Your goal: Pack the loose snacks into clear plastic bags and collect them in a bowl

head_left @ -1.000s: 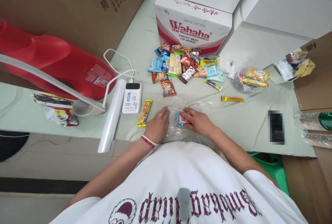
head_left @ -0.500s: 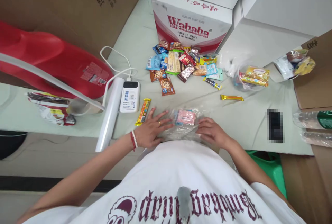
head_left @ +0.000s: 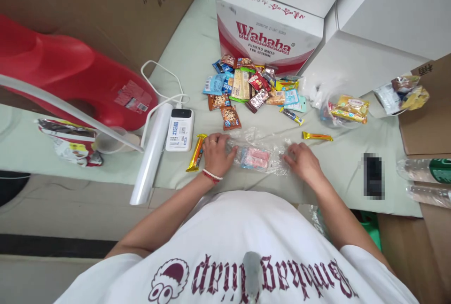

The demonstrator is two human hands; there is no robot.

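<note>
A sheet of clear plastic film [head_left: 279,154] lies crinkled on the table in front of my body. On it, seen through a layer of the film, rest pink and blue small packets [head_left: 255,158]. My left hand [head_left: 219,154] has its fingers bent over the film's left edge, thumb toward the packets. At the opposite edge my right hand [head_left: 303,163] pinches the film between curled fingers. Just left of my left hand is a yellow-wrapped snack bar [head_left: 196,153]. Another yellow bar [head_left: 317,136] lies beyond my right hand.
A pile of wrapped snacks [head_left: 243,85] sits before a Wahaha carton [head_left: 269,27]. Leftward are a white power bank [head_left: 180,130] with a cable, a roll of film [head_left: 152,153] and a red jug [head_left: 70,74]. A snack-filled tub [head_left: 340,118] and a pixelated dark object [head_left: 373,176] are rightward.
My left hand has gone from lying spread to gripping the film's left edge, a little farther forward. My right hand has shifted right and forward along the film. The film looks pulled wider.
</note>
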